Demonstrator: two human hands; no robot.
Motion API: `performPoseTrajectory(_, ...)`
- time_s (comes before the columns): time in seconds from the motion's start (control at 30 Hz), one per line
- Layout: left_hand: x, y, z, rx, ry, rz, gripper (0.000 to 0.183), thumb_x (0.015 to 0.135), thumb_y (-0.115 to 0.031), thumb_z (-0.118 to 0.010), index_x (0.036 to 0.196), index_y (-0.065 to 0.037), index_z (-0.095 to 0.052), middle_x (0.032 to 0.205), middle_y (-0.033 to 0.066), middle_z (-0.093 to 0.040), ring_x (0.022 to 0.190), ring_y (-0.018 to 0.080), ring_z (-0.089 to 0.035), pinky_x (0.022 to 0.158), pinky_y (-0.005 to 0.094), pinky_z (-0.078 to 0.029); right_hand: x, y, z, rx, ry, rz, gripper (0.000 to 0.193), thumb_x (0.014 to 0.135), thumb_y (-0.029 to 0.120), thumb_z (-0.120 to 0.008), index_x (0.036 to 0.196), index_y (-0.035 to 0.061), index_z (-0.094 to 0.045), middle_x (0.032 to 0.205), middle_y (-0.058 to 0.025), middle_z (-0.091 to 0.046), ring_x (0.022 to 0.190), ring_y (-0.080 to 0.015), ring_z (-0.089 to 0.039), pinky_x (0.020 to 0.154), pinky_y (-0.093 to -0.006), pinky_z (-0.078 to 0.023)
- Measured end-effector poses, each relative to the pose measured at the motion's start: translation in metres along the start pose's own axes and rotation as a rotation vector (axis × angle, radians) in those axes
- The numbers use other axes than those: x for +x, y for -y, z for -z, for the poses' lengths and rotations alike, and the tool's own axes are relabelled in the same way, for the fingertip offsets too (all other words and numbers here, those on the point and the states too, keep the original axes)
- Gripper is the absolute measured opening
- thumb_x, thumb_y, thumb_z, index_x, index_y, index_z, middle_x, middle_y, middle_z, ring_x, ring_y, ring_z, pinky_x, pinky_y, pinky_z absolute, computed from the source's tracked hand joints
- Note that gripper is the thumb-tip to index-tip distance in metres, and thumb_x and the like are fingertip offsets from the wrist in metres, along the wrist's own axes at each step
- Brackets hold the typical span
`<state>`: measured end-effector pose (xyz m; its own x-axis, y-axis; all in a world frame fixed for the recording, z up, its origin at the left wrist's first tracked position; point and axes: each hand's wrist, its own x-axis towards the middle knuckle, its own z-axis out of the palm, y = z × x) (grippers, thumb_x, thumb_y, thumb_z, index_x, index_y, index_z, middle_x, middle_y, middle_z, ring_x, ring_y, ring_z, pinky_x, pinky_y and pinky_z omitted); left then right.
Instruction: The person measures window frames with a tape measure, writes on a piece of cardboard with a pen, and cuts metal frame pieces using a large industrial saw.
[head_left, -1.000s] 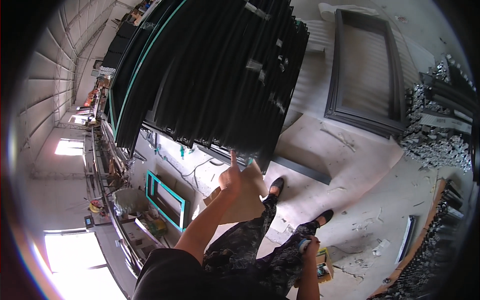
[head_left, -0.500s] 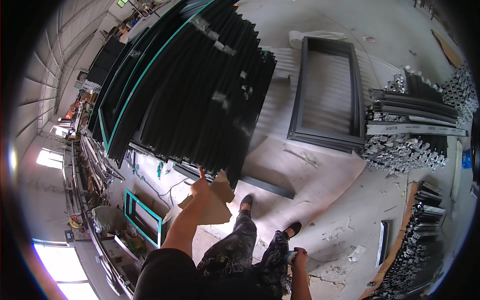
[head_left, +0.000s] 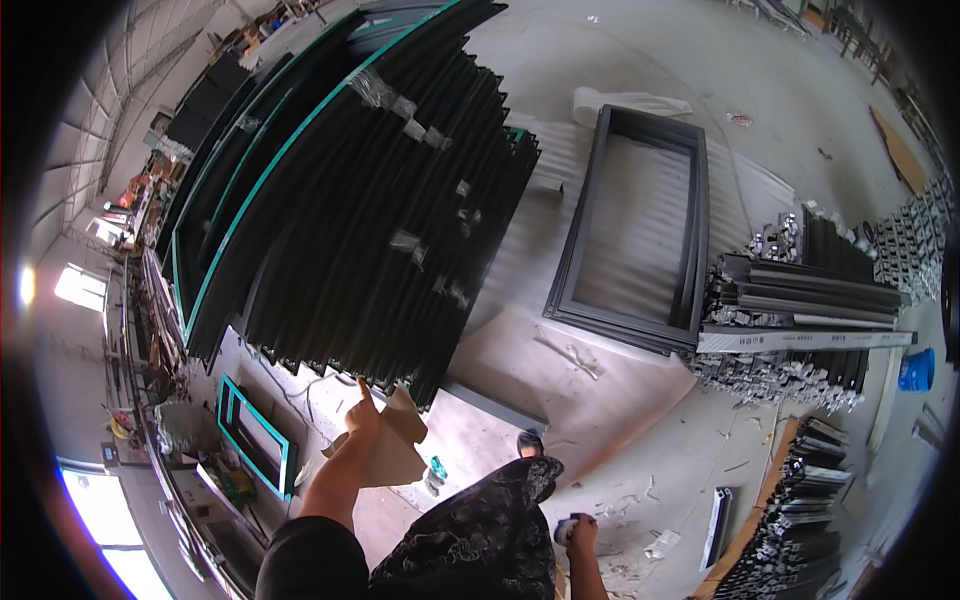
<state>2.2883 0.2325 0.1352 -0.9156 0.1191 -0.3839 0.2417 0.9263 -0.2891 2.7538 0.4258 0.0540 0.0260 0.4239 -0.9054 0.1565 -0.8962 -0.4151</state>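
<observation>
Left fingers (head_left: 363, 391): index was extended; any grip could not be told.
Black frames (head_left: 350, 250): were stacked just beyond those fingers.
Right fingers (head_left: 584, 523): were curled around a small item (head_left: 565, 531).

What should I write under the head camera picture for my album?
Left hand, forefinger out, at the near edge of the black frames; right hand holding something small.

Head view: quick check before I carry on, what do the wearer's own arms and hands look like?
The left arm has a short black sleeve, with the forearm bare below it. The left hand and right hand wear no gloves. The right sleeve is out of view.
</observation>
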Motion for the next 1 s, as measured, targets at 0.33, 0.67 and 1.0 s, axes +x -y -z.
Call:
performPoseTrajectory(0.33,-0.011,-0.023,0.013,-0.131,0.062,0.238,0.080,0.083,-0.020,-0.053,0.141,-0.013,0.000,0.082,0.0177,-0.064,0.073,0.0337,-0.062,0.065,0.0454,-0.047,-0.023,0.198,-0.122,-0.098,0.452,0.002,0.015,0.080,0.018,-0.054,0.081,0.0036,-0.058,0.069,-0.0047,-0.056,0.061,-0.0158,-0.057,0.060,-0.0252,-0.045)
performPoseTrajectory(0.67,0.011,-0.004,-0.131,-0.119,-0.360,0.570,0.075,0.077,-0.002,-0.046,0.141,-0.026,-0.017,0.092,0.0233,-0.061,0.079,0.0385,-0.059,0.069,0.0464,-0.046,0.049,0.316,-0.130,-0.451,0.558,-0.296,0.015,0.077,0.018,-0.055,0.082,0.0047,-0.055,0.065,-0.0119,-0.058,0.052,-0.0242,-0.056,0.046,-0.0341,-0.047)
performPoseTrajectory(1.0,-0.016,-0.052,0.023,-0.494,0.089,0.597,0.072,0.085,-0.006,-0.040,0.142,-0.029,-0.003,0.091,0.0176,-0.064,0.080,0.0325,-0.063,0.072,0.0421,-0.049,0.050,0.297,-0.128,-0.721,0.513,-0.323,0.017,0.077,0.023,-0.054,0.082,0.0064,-0.054,0.063,-0.0128,-0.057,0.052,-0.0244,-0.054,0.046,-0.0349,-0.043)
